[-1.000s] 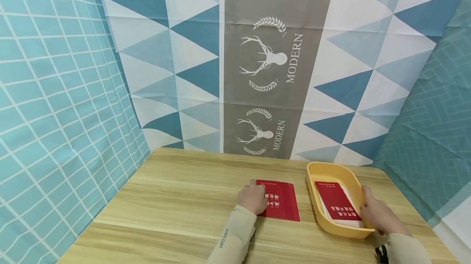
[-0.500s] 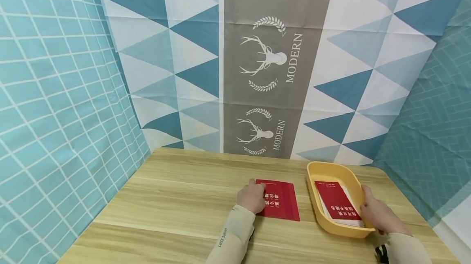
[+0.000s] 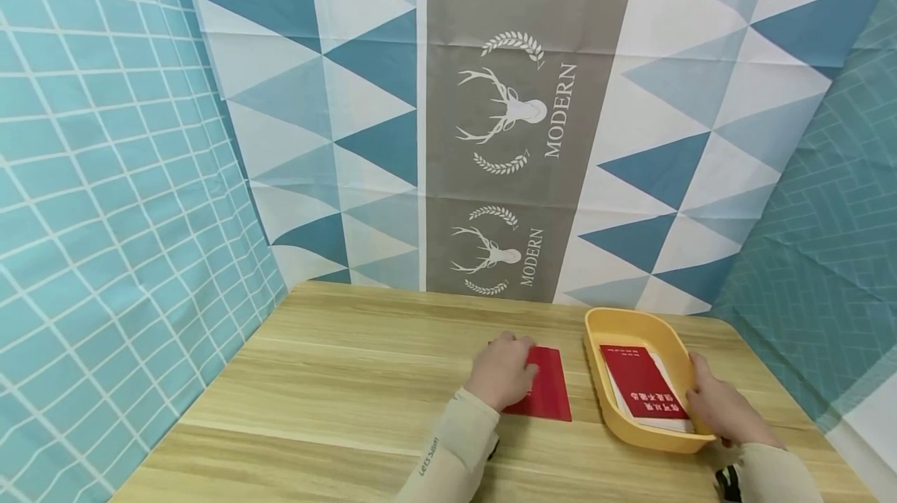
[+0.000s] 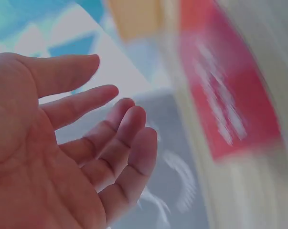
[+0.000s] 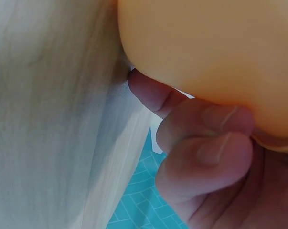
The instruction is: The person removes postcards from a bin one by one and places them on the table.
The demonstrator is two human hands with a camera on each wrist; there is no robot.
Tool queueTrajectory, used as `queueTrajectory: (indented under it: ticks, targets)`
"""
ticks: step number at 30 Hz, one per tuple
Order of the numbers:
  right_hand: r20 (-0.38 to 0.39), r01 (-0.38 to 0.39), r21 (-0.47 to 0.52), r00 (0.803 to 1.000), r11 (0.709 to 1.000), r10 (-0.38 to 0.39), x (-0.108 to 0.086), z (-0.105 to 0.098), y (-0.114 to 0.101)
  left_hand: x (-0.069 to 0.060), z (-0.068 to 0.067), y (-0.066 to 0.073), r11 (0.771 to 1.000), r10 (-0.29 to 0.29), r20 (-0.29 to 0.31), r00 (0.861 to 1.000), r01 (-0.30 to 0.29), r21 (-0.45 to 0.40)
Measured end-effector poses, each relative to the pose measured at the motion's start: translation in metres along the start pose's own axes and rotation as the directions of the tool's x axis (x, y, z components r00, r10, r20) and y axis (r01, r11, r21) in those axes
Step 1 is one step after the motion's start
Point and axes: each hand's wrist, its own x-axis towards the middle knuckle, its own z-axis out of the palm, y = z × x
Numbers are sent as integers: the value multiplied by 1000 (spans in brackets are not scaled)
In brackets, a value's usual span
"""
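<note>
My left hand [image 3: 501, 371] hovers over a flat red paper piece [image 3: 550, 386] with white characters, like a card or envelope, and hides its left part. In the left wrist view the left hand's fingers [image 4: 139, 152] are loosely bent and hold nothing; the red piece is blurred and apart from them. My right hand [image 3: 725, 406] grips the right side of a yellow plastic basin [image 3: 627, 324]. Its fingers [image 5: 203, 162] curl against the outer wall, below the rim, in the right wrist view. Inside the basin, a red card [image 3: 645, 382] lies on white paper [image 3: 669, 425].
The wooden table [image 3: 315, 386] extends left of both hands. A patterned cloth [image 3: 490, 121] hangs along the back edge. Blue tiled sheeting [image 3: 119, 199] stands at the left, and teal sheeting [image 3: 813, 277] at the right.
My left hand has lifted off the left edge of the red paper piece and shifted right over it, covering its characters. The right hand and the basin have stayed put.
</note>
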Motion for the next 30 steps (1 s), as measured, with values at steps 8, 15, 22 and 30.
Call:
queueTrajectory:
  ticks: [8,15,22,30]
  targets:
    - [-6,16,14,1000,1000,-16,0,-3,2,-9,4,72,936,340,31,940,-335,-110]
    - [2,13,37,1000,999,-13,0,0,1,1,48,99,871,490,53,870,-486,-74]
    - [-22,15,28,1000,999,-14,1,-4,1,25,72,121,922,373,-46,927,-364,134]
    - [-22,-10,34,1000,999,11,0,1,0,39,86,144,927,110,53,992,-122,354]
